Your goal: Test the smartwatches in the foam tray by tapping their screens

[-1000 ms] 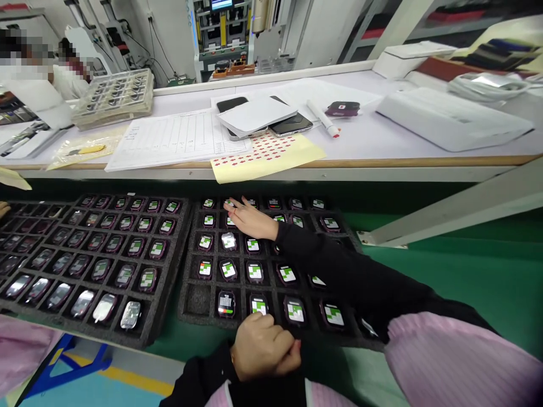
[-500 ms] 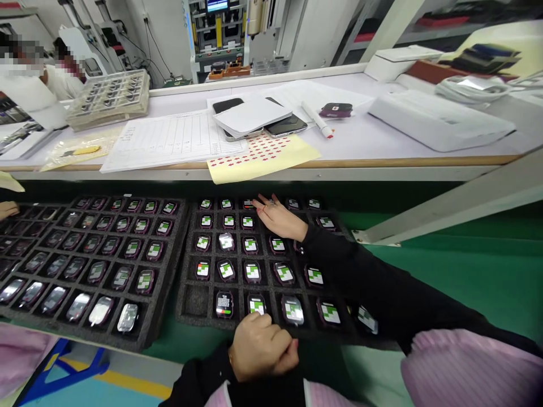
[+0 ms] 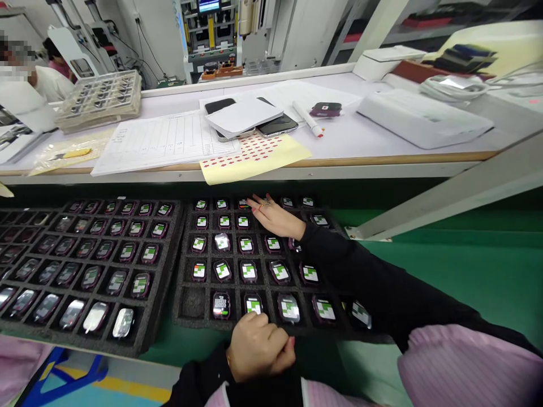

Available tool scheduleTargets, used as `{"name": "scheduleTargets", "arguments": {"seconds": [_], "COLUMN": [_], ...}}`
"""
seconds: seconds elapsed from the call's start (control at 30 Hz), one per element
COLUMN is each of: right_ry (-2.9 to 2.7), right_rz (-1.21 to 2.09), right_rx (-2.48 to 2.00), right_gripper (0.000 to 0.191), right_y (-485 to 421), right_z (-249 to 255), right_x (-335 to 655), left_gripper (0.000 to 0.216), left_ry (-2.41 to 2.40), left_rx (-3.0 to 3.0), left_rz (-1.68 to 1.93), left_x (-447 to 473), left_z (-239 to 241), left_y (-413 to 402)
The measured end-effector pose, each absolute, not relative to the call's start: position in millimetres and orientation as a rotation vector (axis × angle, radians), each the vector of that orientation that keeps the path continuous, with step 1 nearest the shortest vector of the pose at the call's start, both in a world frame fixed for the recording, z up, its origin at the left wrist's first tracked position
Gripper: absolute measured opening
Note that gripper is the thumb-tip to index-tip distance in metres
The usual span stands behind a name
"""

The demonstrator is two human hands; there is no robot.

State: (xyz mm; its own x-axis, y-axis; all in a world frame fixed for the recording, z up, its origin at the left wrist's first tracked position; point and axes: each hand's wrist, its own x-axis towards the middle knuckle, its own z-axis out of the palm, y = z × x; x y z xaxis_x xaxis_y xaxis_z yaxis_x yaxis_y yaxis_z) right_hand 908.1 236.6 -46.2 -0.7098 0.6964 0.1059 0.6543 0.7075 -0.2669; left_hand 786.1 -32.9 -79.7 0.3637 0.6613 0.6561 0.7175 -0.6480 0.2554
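1. Black foam tray point(image 3: 195, 323) lies below the bench point(image 3: 339, 138), its pockets holding watches point(image 3: 248, 271) with their screens up.
2. Most watches have their long axis running front to back, toward the person and away; the second from the left, second row from the front, sits twisted askew.
3. Right hand point(image 3: 278, 217) reaches over the back rows, fingers apart, pointing left and away; I can't tell whether they touch a watch.
4. Left hand point(image 3: 261, 346) is curled closed near the tray's front edge; its inside is hidden.
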Motion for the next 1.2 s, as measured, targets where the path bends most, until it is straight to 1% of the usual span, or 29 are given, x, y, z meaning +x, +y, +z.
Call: {"name": "scheduleTargets", "arguments": {"seconds": [0.07,0.13,0.3,0.4,0.83,1.2], "right_ry": [-2.721,-2.723,-2.682,-2.665,-2.655,-2.52], "right_rz": [0.328,0.347,0.397,0.443,0.458,0.372], "right_rx": [-1.095,-1.1,-1.119,-1.127,-1.123,-1.321], "right_gripper": [0.051,0.055,0.077,0.083,0.082,0.086], "right_y": [238,238,232,228,231,225], "right_z": [-48,-48,-39,-33,-33,-25], "right_x": [902,900,916,928,900,951], "left_gripper": [0.026,0.026,0.025,0.025,0.026,0.025], "left_ry": [-1.281,-1.279,-1.278,-1.29,-1.278,-1.296], "left_rx": [-2.532,-2.529,-2.537,-2.54,-2.542,-2.553], "left_rz": [-1.158,-1.156,-1.151,-1.158,-1.158,-1.161], "left_x": [786,786,786,786,786,786], "left_z": [-80,-79,-79,-79,-77,-79], "left_y": [-33,-33,-33,-34,-33,-33]}}
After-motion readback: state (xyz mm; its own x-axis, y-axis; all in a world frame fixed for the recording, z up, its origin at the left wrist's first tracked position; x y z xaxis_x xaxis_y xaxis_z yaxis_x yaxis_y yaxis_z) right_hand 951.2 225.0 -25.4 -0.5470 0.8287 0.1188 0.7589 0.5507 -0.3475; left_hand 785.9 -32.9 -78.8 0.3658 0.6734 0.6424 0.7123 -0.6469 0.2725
